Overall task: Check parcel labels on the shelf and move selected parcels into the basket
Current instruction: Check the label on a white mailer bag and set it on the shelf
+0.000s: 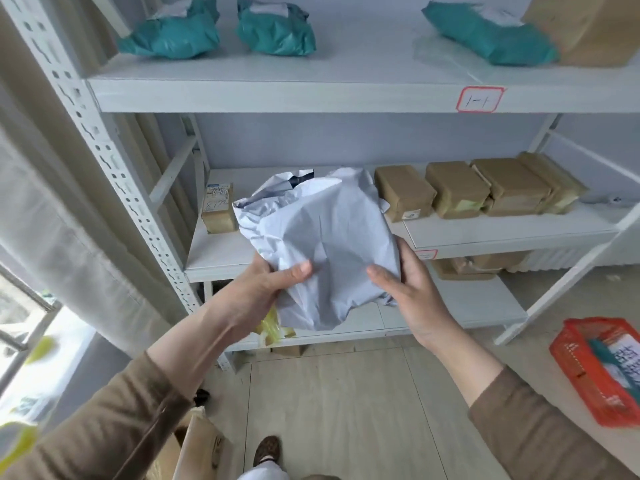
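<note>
A crumpled white poly-bag parcel (322, 237) is held up in front of the middle shelf (502, 233). My left hand (266, 285) grips its lower left corner, thumb across the front. My right hand (412, 289) grips its lower right edge, thumb on the front too. No label shows on the side facing me. The red basket (581, 368) stands on the floor at the right, with a teal parcel and a labelled white one inside.
Teal parcels (173, 32) and a large brown parcel (585, 29) lie on the top shelf. Several brown taped boxes (453, 188) line the middle shelf, a small one (218, 209) at its left. A curtain hangs left; a cardboard box (194, 445) stands by my feet.
</note>
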`<action>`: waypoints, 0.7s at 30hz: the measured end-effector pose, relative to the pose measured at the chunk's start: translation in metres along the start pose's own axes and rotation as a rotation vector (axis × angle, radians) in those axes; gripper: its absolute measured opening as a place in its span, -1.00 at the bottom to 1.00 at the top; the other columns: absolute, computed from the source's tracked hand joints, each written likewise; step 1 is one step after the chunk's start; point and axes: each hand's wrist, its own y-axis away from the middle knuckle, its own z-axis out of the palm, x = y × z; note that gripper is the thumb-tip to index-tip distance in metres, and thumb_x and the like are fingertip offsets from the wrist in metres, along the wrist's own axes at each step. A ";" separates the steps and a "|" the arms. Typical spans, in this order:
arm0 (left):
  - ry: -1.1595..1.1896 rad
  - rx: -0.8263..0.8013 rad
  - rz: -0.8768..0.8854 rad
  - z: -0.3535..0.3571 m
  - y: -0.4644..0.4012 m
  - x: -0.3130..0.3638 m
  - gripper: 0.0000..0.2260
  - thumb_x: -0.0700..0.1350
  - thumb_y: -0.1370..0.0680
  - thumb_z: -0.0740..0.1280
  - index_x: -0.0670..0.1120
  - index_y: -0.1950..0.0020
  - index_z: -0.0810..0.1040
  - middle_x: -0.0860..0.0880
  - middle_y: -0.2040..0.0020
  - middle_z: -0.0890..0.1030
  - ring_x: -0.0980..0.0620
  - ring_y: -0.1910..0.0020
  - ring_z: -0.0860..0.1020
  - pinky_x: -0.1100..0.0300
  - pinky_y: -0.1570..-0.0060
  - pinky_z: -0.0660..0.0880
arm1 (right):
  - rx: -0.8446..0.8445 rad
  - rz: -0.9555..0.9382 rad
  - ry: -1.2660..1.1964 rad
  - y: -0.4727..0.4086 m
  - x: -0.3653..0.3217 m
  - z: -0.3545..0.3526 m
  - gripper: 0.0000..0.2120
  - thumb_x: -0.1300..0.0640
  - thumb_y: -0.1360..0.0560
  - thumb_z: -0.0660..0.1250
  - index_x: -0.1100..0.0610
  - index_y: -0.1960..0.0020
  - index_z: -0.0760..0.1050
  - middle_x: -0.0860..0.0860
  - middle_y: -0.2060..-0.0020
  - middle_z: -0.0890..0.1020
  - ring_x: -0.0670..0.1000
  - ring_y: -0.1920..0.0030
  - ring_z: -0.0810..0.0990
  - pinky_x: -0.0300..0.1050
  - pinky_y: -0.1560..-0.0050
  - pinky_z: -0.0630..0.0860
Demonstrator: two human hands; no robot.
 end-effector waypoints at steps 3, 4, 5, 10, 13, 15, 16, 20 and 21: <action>-0.115 0.058 0.057 0.013 0.004 -0.013 -0.52 -0.21 -0.43 0.55 -0.24 -0.32 0.56 -0.12 -0.05 0.76 -0.07 0.02 0.74 0.19 0.10 0.65 | -0.023 0.010 0.001 0.012 0.005 -0.009 -0.66 0.31 -0.57 0.38 0.01 -0.27 0.49 -0.15 0.07 0.68 -0.16 0.11 0.63 -0.32 0.18 0.52; -0.162 0.085 0.077 0.015 0.004 -0.018 -0.53 -0.24 -0.44 0.55 -0.25 -0.31 0.54 -0.10 -0.01 0.76 -0.04 0.07 0.74 0.22 0.15 0.64 | -0.020 0.016 0.013 0.013 0.007 -0.011 -0.70 0.30 -0.56 0.36 0.06 -0.24 0.50 -0.14 0.09 0.68 -0.15 0.11 0.62 -0.30 0.12 0.53; -0.216 0.105 0.111 0.015 0.003 -0.021 -0.49 -0.24 -0.43 0.57 -0.24 -0.34 0.52 -0.09 -0.05 0.75 -0.05 0.03 0.74 0.21 0.11 0.64 | -0.011 0.031 0.013 0.013 0.009 -0.013 -0.74 0.30 -0.54 0.34 0.10 -0.20 0.52 -0.12 0.08 0.68 -0.13 0.07 0.62 -0.25 0.01 0.55; -1.186 0.316 0.738 -0.004 -0.009 -0.048 -0.27 0.21 -0.46 0.51 -0.16 -0.45 0.37 -0.11 -0.38 0.45 -0.05 -0.36 0.42 -0.09 -0.36 0.44 | 0.002 0.441 -0.413 0.004 0.014 -0.032 -0.76 0.05 -0.63 0.15 0.04 -0.06 0.60 0.06 -0.13 0.67 0.16 -0.32 0.52 0.21 -0.39 0.40; -1.526 0.277 1.172 -0.016 -0.014 -0.047 -0.47 -0.15 -0.54 0.50 -0.18 -0.43 0.36 -0.20 -0.41 0.44 -0.22 -0.40 0.39 -0.06 -0.49 0.32 | -0.182 0.561 -0.490 -0.004 0.018 -0.043 -0.36 -0.35 -0.61 0.08 0.07 -0.44 0.51 0.15 -0.37 0.59 0.24 -0.39 0.50 0.28 -0.45 0.32; -1.623 0.235 1.300 -0.028 -0.019 -0.052 -0.51 -0.29 -0.57 0.45 -0.13 -0.44 0.36 -0.16 -0.44 0.42 -0.24 -0.42 0.40 -0.08 -0.43 0.41 | -0.260 0.605 -0.417 -0.007 0.018 -0.041 -0.19 -0.48 -0.51 0.08 0.05 -0.52 0.42 0.14 -0.42 0.56 0.21 -0.45 0.49 0.27 -0.48 0.30; -1.657 0.206 1.338 -0.034 -0.020 -0.054 -0.53 -0.28 -0.60 0.43 -0.11 -0.46 0.36 -0.15 -0.46 0.42 -0.24 -0.42 0.42 -0.11 -0.37 0.46 | -0.275 0.610 -0.360 -0.008 0.015 -0.039 -0.18 -0.48 -0.47 0.11 0.04 -0.51 0.44 0.13 -0.40 0.58 0.20 -0.43 0.51 0.25 -0.44 0.37; -1.723 0.120 1.382 -0.042 -0.021 -0.056 -0.57 -0.23 -0.65 0.34 -0.06 -0.49 0.34 -0.14 -0.50 0.40 -0.22 -0.47 0.40 -0.08 -0.34 0.47 | -0.313 0.586 -0.229 -0.010 0.011 -0.032 -0.12 -0.36 -0.23 0.56 0.07 -0.41 0.53 0.15 -0.30 0.65 0.16 -0.25 0.66 0.07 -0.11 0.66; -1.722 0.110 1.372 -0.043 -0.021 -0.057 -0.57 -0.23 -0.66 0.33 -0.06 -0.51 0.33 -0.14 -0.51 0.38 -0.22 -0.49 0.38 -0.08 -0.37 0.45 | -0.313 0.579 -0.224 -0.010 0.013 -0.030 -0.11 -0.30 -0.17 0.63 0.07 -0.39 0.55 0.16 -0.28 0.66 0.16 -0.20 0.67 0.05 -0.08 0.67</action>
